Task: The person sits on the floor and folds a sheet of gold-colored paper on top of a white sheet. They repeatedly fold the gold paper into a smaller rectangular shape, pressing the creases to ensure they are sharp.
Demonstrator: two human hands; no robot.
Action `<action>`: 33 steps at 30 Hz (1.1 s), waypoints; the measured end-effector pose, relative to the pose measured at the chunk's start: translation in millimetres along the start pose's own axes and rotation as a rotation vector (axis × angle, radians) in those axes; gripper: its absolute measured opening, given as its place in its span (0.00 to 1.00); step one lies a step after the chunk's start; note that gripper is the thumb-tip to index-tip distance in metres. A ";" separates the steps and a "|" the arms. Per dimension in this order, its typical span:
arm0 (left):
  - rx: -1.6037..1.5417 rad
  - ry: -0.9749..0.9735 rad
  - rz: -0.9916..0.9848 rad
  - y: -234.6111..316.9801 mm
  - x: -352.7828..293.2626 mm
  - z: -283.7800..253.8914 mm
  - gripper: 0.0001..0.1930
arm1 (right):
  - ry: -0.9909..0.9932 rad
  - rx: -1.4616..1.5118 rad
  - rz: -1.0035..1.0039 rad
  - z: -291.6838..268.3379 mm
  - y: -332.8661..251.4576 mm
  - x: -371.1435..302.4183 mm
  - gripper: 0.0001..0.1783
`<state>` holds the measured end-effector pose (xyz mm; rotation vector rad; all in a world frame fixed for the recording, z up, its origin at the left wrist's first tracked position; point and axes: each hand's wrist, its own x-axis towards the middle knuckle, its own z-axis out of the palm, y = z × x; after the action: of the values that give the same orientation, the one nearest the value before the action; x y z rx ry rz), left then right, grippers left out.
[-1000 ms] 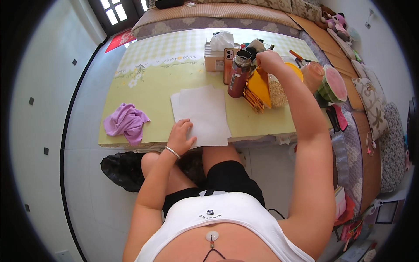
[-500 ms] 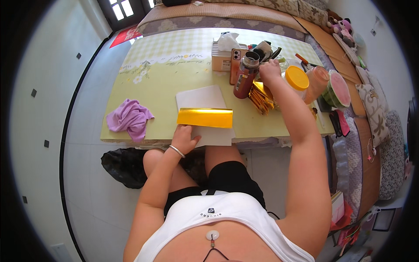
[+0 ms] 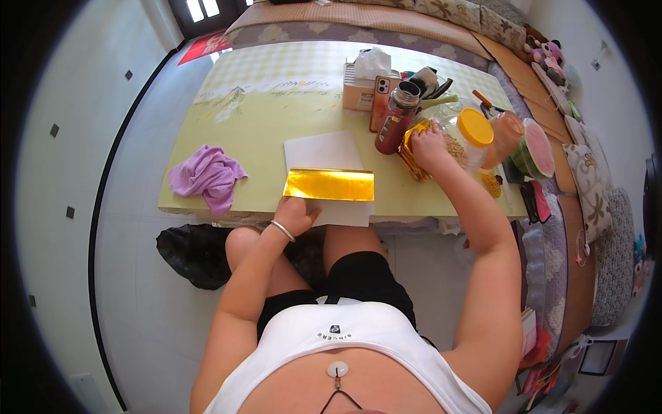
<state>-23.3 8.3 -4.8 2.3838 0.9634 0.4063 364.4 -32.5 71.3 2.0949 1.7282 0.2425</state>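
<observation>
Left hand (image 3: pixel 295 216) likely steadies a rectangular gold-foil sheet (image 3: pixel 329 185); right hand (image 3: pixel 429 143) touches bunched gold-foil strips (image 3: pixel 408 160); I can't tell either grip.

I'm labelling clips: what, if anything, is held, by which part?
Left hand touches the gold sheet's near edge, right hand the gold stack; whether either is a grip cannot be told.

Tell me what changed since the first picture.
A gold sheet has appeared over the white paper, by the left hand. The right hand has moved toward the person, to the gold stack; its grip is hard to make out. Cloth, bottle and phone stayed put.
</observation>
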 end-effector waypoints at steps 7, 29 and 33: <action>0.032 0.003 -0.005 5.2 6.7 -7.5 0.32 | -0.129 -0.140 0.077 -8.2 -11.2 -12.2 0.31; -0.061 0.081 0.321 -18.4 9.1 -43.1 0.34 | 0.082 0.700 -0.643 -27.6 -122.0 -108.5 0.49; 0.105 -0.162 0.390 -21.8 1.6 -61.7 0.49 | 0.161 0.457 -0.644 -6.8 -117.2 -104.3 0.52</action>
<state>-62.2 44.9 32.8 2.6562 0.4548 0.3019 234.2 -115.1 41.5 1.6836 2.6423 -0.1997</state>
